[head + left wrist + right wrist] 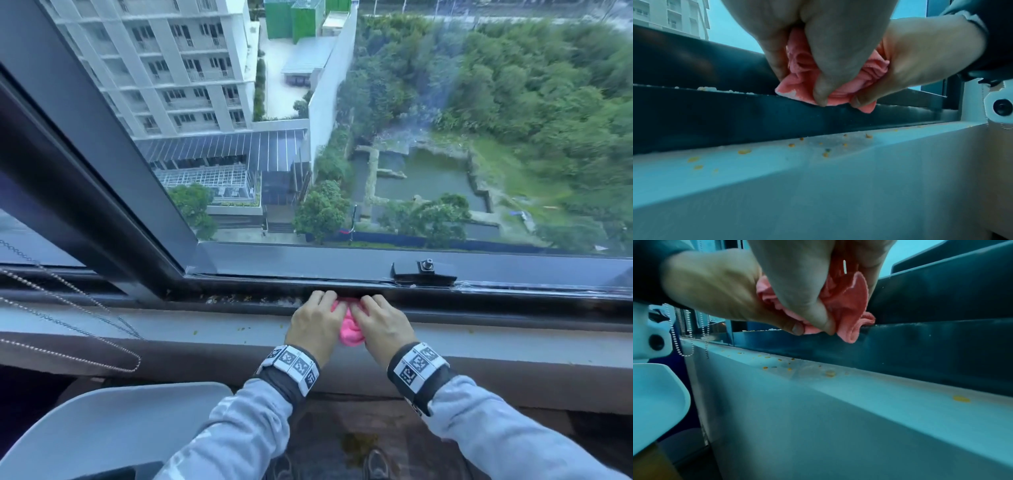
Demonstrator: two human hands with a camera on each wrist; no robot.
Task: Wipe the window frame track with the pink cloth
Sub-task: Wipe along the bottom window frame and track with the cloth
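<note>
A bunched pink cloth [350, 328] sits between both hands at the dark window frame track [239, 298]. My left hand [317, 317] and right hand [380, 320] grip it side by side, fingers reaching into the track. In the left wrist view the left hand [818, 53] pinches the pink cloth [803, 71] above the track's dark lip [735, 110], the right hand [920, 61] beside it. The right wrist view has the right hand [797, 288] pinching the pink cloth [846, 308], with the left hand [715, 288] alongside. White debris lies in the track to the left.
A pale sill [205, 325] below the track carries small yellow-green crumbs [744, 151]. Bead chains [68, 322] lie on the sill at left. A window latch [424, 270] is on the frame at right. A white chair [113, 428] stands lower left.
</note>
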